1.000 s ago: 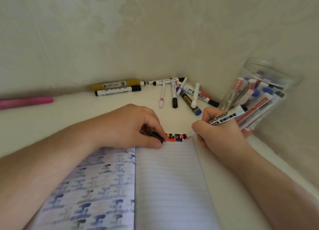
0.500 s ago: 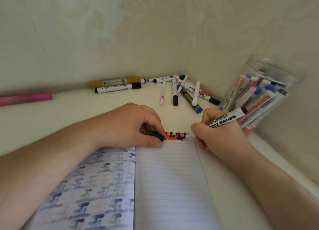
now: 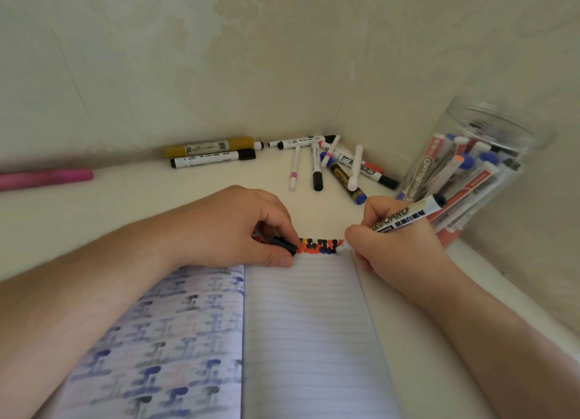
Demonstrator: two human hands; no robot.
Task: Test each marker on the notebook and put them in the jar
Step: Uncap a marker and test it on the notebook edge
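In the head view we see an open lined notebook [image 3: 301,334] lying on a pale surface [image 3: 131,205] in a corner between two walls. The right hand [image 3: 398,249] has its fingers curled around a white whiteboard marker [image 3: 405,219] in a writing grip; the tip of the marker touches the top right corner of the right page, at the end of a row of orange, black and blue ink marks [image 3: 320,246] along the top edge. The left hand [image 3: 241,227] rests on the top of the notebook near the fold, and it pinches a small black marker cap [image 3: 284,245] between thumb and forefinger, just beside the ink marks. The left page shows blurred blue and grey marks that come through the paper. On the right, close to the right hand, a clear plastic jar [image 3: 499,126] stands near the wall, and it holds many markers with blue, red and white ends. Behind the notebook, in the corner, a loose group of markers [image 3: 339,167] lies on the surface, some crossing over each other. More to the left, along the wall, a mustard-coloured marker [image 3: 208,147] and a white marker with black cap [image 3: 213,159] lie side by side. Far at the left edge we see a pink marker [image 3: 47,178], well apart from the others.
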